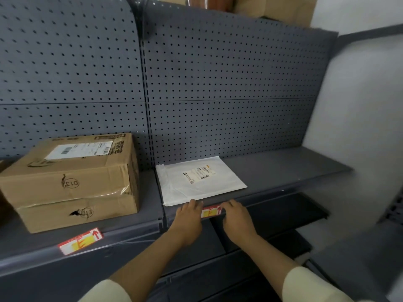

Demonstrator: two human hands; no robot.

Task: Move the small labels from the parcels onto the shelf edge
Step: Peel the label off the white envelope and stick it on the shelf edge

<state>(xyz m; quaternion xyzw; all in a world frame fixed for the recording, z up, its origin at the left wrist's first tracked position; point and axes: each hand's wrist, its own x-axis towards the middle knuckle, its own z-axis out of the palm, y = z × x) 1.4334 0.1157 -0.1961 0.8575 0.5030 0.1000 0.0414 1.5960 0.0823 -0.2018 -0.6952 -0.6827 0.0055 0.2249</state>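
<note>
A small red, white and yellow label (211,211) lies against the front edge of the grey shelf (272,194), just below a flat white mailer parcel (199,179). My left hand (189,221) holds the label's left end and my right hand (236,217) holds its right end, fingertips pressing on it. Another label of the same kind (80,241) is stuck on the shelf edge further left, below a brown cardboard box (72,179) marked 013.
A grey perforated back panel (218,83) rises behind the shelf. More boxes (272,7) stand on top. A white wall (359,105) closes the right side. Lower dark shelves (272,214) sit beneath.
</note>
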